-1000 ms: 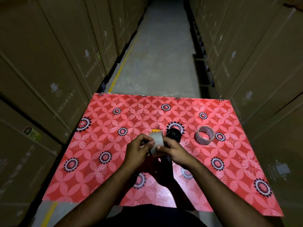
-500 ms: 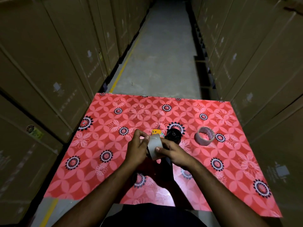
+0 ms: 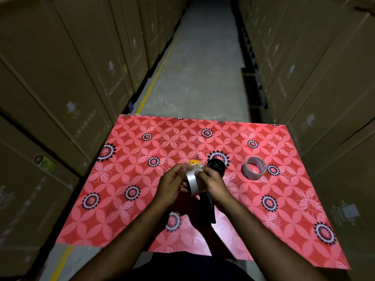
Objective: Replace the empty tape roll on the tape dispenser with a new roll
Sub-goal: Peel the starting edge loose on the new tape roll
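I hold a grey-white tape roll (image 3: 193,180) on edge between both hands above the table's middle. My left hand (image 3: 172,185) grips its left side, fingers curled over the rim. My right hand (image 3: 213,182) pinches the roll's top right edge. Under my hands lies the black tape dispenser (image 3: 216,166); its round hub shows beyond my right hand and its dark handle (image 3: 210,207) runs toward me. A yellow part (image 3: 192,162) of it peeks out above the roll. A second, thinner tape ring (image 3: 254,168) lies on the cloth to the right.
The table wears a red floral cloth (image 3: 142,179). Tall stacks of cardboard boxes (image 3: 60,78) wall in both sides, close to the table's edges. A concrete aisle (image 3: 203,67) with a yellow line runs away beyond the far edge.
The roll has turned in my hands and sits a little more upright. My left fingers have shifted over its rim. The ring on the right has not moved.
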Available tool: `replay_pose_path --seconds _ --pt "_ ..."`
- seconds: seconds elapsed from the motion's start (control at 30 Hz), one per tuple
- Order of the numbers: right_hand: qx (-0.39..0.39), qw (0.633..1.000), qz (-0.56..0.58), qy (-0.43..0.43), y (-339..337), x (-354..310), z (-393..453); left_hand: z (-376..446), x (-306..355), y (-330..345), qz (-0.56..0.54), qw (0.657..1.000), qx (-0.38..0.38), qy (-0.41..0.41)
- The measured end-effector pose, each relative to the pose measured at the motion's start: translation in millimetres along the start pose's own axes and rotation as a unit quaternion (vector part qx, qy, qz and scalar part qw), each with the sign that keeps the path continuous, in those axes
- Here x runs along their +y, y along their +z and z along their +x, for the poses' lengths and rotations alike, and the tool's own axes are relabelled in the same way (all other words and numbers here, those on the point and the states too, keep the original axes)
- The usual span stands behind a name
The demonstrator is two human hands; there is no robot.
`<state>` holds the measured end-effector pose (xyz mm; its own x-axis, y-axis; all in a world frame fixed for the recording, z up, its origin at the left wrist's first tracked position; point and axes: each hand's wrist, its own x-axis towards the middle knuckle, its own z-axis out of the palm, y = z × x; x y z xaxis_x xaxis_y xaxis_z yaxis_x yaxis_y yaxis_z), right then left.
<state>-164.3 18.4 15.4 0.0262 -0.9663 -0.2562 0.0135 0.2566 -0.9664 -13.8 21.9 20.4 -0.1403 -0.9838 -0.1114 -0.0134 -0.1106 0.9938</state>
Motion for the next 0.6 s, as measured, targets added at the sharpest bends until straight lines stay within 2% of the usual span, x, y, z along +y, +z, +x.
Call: replay_pose_path --seconds 0.13,0.27,0.4,0.47,0.53,0.6 --pt "0.0 0.999 0.041 0.003 6.0 1.8 -2.1 3.7 -4.3 -3.6 0.067 0.998 0.0 0.016" --pt "-0.023 0.998 0.052 -0.009 7.2 5.2 -2.7 2.3 -6.4 -0.3 0.086 0.993 0.066 0.039" --pt "-0.056 0.997 0.039 -0.029 3.9 6.2 -1.6 5.3 -9.4 1.1 0.178 0.969 0.15 0.077" --pt "-0.065 0.996 0.045 -0.032 1.7 5.7 -2.5 8.2 -7.8 -0.2 0.168 0.974 0.127 0.082" --pt "-0.075 0.996 0.036 -0.035 -2.2 5.4 -2.5 10.8 -7.4 -1.0 0.137 0.984 0.106 0.048" --pt "-0.096 0.995 0.016 -0.035 -6.1 8.0 -2.2 15.6 -8.3 -4.1 0.11 0.986 0.124 0.014"
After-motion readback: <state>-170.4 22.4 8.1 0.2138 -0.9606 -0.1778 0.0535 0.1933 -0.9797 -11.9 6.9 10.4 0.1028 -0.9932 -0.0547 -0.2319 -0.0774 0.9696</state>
